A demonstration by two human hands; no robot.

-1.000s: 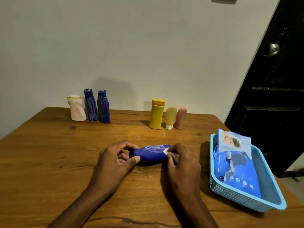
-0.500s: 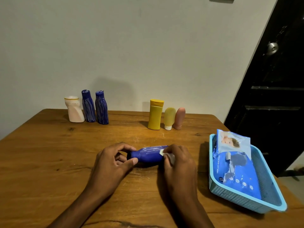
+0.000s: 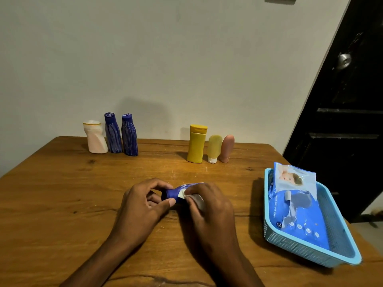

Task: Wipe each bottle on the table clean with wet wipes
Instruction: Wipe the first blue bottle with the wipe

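A blue bottle lies on its side at the middle of the wooden table. The left hand pinches its cap end between thumb and curled fingers, probably to stop it rolling. The right hand, closed around a folded wet wipe, presses it against the bottle's body. Six more bottles stand at twelve o'clock; the wipes pack sits in a blue basket at three o'clock, within reach.
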